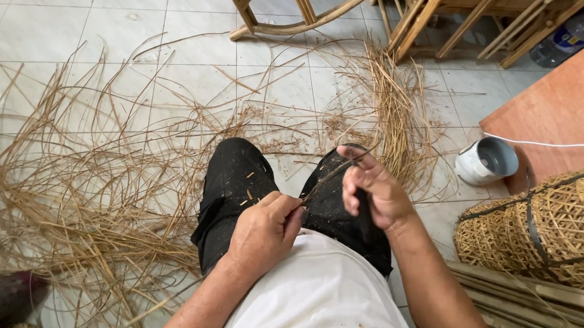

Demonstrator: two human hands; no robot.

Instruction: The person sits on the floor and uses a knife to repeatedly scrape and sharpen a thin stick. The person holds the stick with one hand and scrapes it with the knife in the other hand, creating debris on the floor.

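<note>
The person sits low over a tiled floor (165, 77), knees in black shorts (239, 181) and a white shirt (320, 297) below the wrists. Both hands are up over the lap, close together but not touching. The left hand (264, 232) is curled into a fist, thumb and forefinger pinched on the near end of a thin dark strip of cane (330, 175). The strip runs up and to the right from that pinch to the right hand (368, 190), whose fingers are half bent with the strip passing between the thumb and the raised forefinger; how firmly that hand grips it I cannot tell. So the strip is stretched between the two hands, just above the thighs. All around the legs lies a loose tangle of dry straw-coloured strands (84, 190), thickest to the left and in a bundle (397, 110) ahead on the right. To the right stands a woven basket frame (546, 229) tied with dark bands, beside a small white cup (486, 160) lying on its side near a reddish board (566, 113). Wooden chair frames (431, 7) stand at the far edge.
</note>
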